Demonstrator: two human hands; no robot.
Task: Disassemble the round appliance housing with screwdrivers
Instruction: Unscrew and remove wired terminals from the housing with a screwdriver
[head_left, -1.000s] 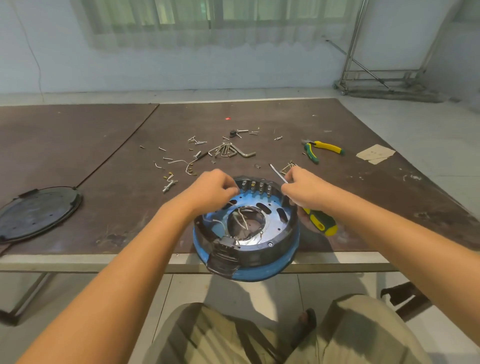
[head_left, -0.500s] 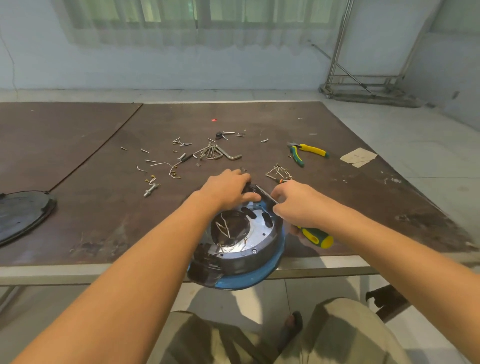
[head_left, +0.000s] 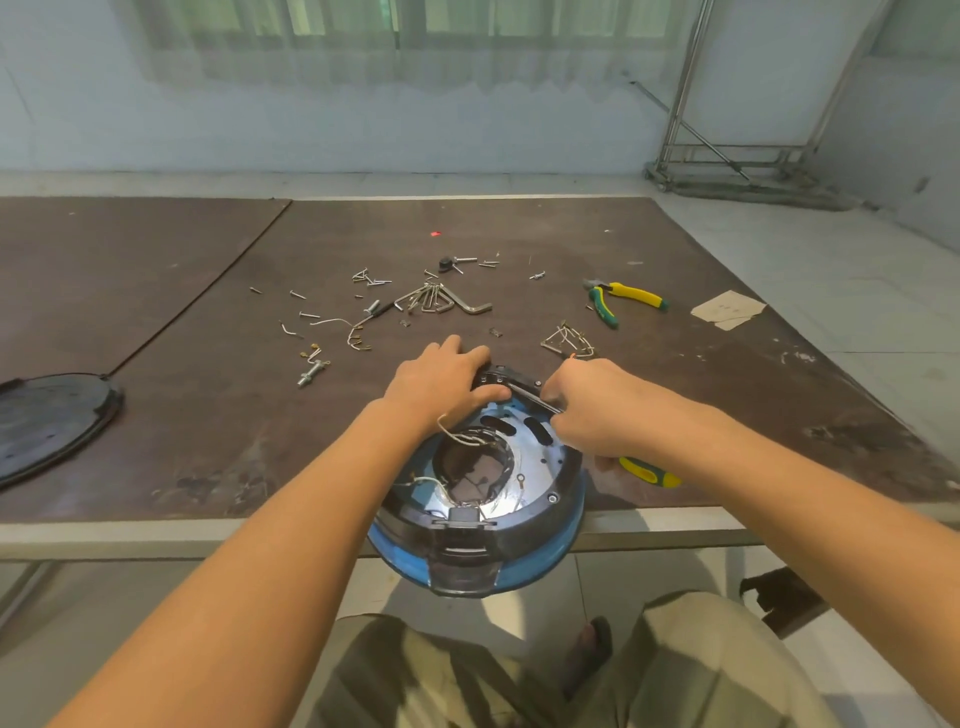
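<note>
Screwdriver (head_left: 652, 472) shaft is swinging down across the housing's (head_left: 563, 525) far rim, mid-frame. Right hand (head_left: 597, 410) is gripping it, while left hand (head_left: 441, 384) is clamping that rim close beside. Steadying the overhanging housing and seating the tip squarely are looking essential.

Mid screwdriver (head_left: 649, 472) hidden under right hand (head_left: 597, 410); black lid (head_left: 52, 421) cut by left edge.

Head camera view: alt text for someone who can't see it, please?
A person's left hand grips the far rim of a round blue-and-black housing at the table edge while the right hand holds a yellow-handled screwdriver there. Loose screws, hex keys and pliers lie beyond.
</note>
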